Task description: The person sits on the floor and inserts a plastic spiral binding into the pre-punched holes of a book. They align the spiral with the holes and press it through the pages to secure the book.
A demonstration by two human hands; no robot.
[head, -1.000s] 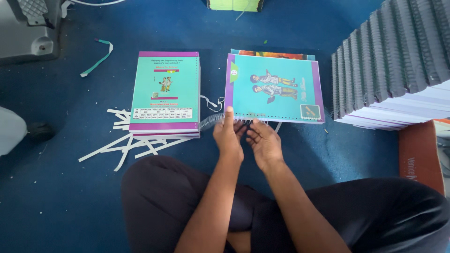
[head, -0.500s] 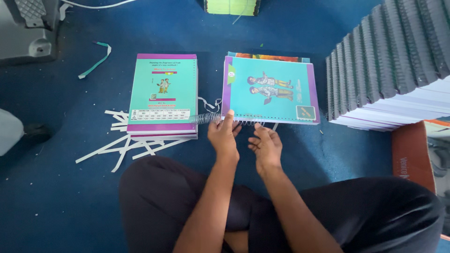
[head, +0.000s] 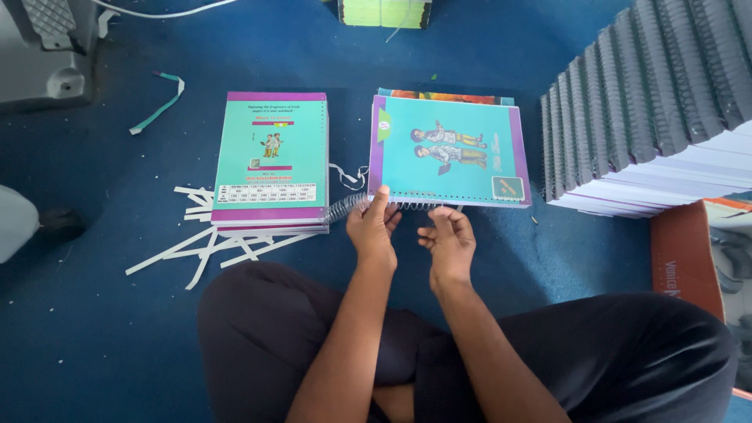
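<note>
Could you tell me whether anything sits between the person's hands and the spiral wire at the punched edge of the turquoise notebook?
Nothing visible does. The left hand already has its fingers at the spiral wire along the near edge of the turquoise notebook, and the right hand is just beside it. The paper strips lie off to the left, clear of both.

It looked like a small bookbinding workshop set on a blue carpeted floor [head: 102, 329]. A large stack of spiral-bound books [head: 650, 110] stood at the right, piles of teal-covered notebooks [head: 272, 160] lay in the middle, and white paper trimmings [head: 196, 251] were scattered beside them.
</note>
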